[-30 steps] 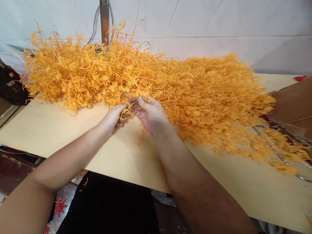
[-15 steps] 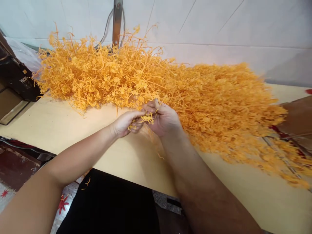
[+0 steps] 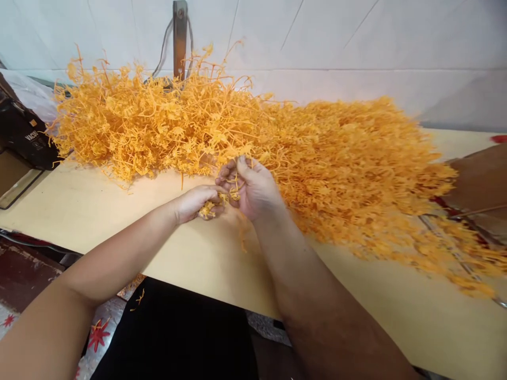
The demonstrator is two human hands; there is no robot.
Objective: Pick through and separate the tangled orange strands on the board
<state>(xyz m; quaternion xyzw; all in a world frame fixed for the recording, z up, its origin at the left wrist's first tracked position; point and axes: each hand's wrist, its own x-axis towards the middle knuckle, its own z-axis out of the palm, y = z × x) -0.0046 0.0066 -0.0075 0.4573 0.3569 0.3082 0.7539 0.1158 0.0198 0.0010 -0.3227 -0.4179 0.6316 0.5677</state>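
A long heap of orange-yellow artificial plant sprigs (image 3: 166, 126), thin-stemmed with small star-like tips, lies across the table in front of me. Just before its near edge, my left hand (image 3: 200, 203) is closed around a small bunch of yellow sprig pieces (image 3: 206, 210). Beside it on the right, my right hand (image 3: 253, 187) pinches a small yellow sprig (image 3: 236, 186) between thumb and fingers. A thin, blurred strand hangs below my right hand. The two hands are close together, with a small gap between them.
Behind the heap, a metal post (image 3: 179, 42) with a cable stands against the pale wall (image 3: 317, 31). A black box (image 3: 27, 132) is at the left end of the cream tabletop (image 3: 79, 200), and a brown carton (image 3: 481, 184) at the right. Sprig bits lie on black cloth (image 3: 170, 332) below.
My hands have moved slightly apart, the left one lower and leftward. The right fingers have opened up a little around the sprig. The whole view has shifted slightly.
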